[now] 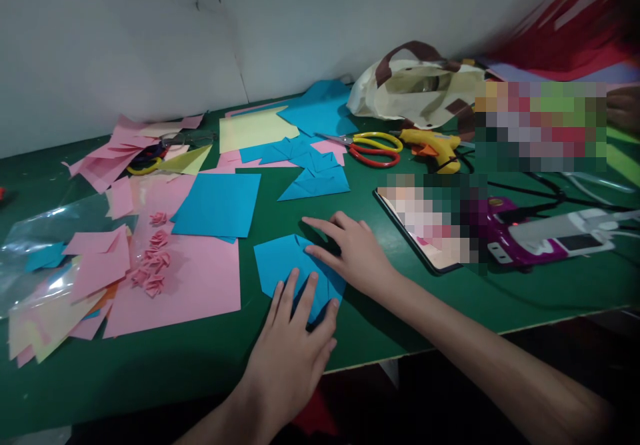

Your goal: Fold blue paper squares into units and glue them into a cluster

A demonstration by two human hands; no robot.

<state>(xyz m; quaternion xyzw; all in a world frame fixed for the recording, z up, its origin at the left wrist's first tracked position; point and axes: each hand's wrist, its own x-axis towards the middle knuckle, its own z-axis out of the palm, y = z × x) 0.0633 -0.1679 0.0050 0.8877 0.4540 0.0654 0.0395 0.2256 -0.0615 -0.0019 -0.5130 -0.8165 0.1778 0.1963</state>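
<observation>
A folded piece of blue paper (273, 258) with creases lies on the green table in front of me. My left hand (299, 335) rests on its near part with the fingers spread. On its right side, my right hand (357, 255) touches the paper, index finger stretched out past the far edge. Neither hand grips the paper. Beyond it are several folded blue pieces (320, 177), and to the left lies a stack of blue sheets (219, 204). Small pink paper roses (157, 258) sit on a large pink sheet (200, 292).
Scissors with red and yellow handles (376, 150) and a yellow glue gun (434, 146) lie toward the back. A phone (415, 232) and a purple power strip (530, 235) with cables are on the right. A cream bag (415, 92) stands by the wall; plastic wrap (65, 232) is left.
</observation>
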